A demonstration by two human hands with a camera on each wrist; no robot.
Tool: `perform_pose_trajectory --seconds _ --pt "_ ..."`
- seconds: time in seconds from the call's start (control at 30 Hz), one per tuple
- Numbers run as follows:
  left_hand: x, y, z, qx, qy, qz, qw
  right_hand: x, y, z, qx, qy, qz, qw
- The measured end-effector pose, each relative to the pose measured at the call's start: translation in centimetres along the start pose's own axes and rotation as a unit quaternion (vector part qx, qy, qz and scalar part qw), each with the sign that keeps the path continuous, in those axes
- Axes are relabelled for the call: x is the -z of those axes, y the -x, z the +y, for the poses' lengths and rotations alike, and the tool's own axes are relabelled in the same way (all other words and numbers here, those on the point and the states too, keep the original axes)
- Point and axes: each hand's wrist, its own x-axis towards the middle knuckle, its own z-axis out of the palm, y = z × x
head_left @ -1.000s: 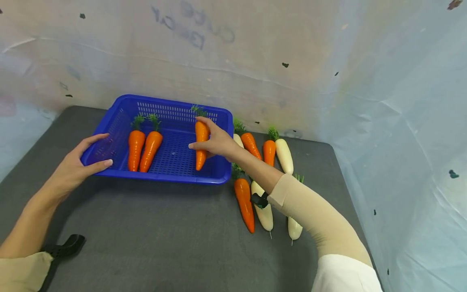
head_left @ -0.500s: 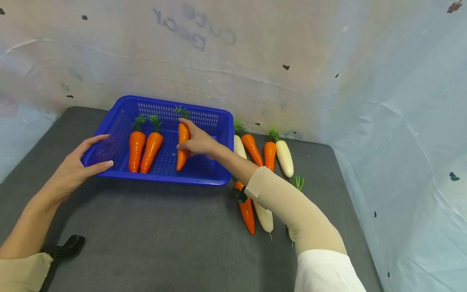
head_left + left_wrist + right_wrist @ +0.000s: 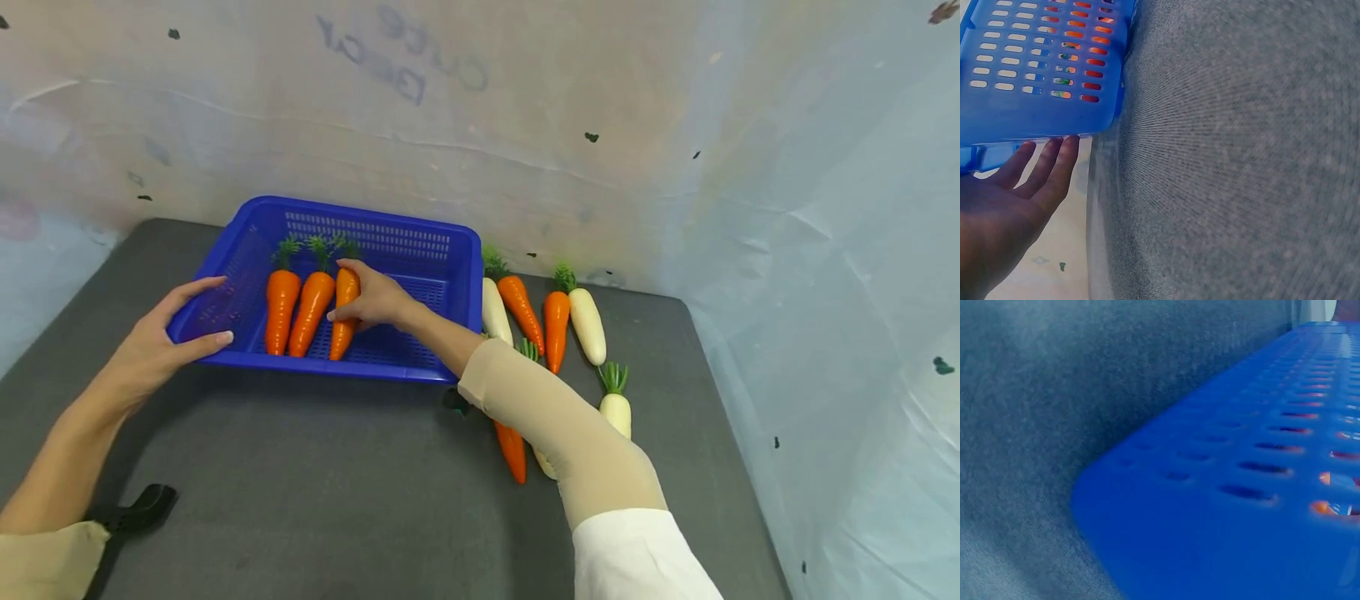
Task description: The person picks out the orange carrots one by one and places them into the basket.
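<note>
A blue perforated plastic basket stands on the dark table. My left hand holds its left end, thumb and forefinger over the rim; in the left wrist view, straight fingers touch its outside. Inside, two carrots with green tops lie side by side at the left. My right hand reaches in over the right rim and grips another carrot between thumb and fingers, right beside those two, its top towards the back. The right wrist view is filled by the basket's outer wall, hiding that hand.
Right of the basket lie more carrots and white radishes, partly covered by my right sleeve. A pale sheet wall rises behind the table. A black strap hangs at my left wrist.
My right hand has carried its carrot leftward across the basket, from near the right end to beside the other two. The left hand and the basket have stayed put.
</note>
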Motion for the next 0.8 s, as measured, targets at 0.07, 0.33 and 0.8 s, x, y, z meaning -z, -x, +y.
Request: perform_pose_trajectory --seconds 0.07,0.33,0.8 --pt "0.0 0.1 0.1 0.002 -0.004 0.001 1.0000 -0.2 -0.1 0.1 -0.003 0.026 0.009 0.9996" --pt "0.1 0.1 -0.2 -0.001 -0.013 -0.001 0.9999 -1.0 -0.5 0.5 0.016 0.116 0.028 0.9927" --pt "0.2 0.1 -0.1 0.000 -0.027 -0.003 0.9996 -0.2 -0.3 0.2 0.006 0.206 0.020 0.9783"
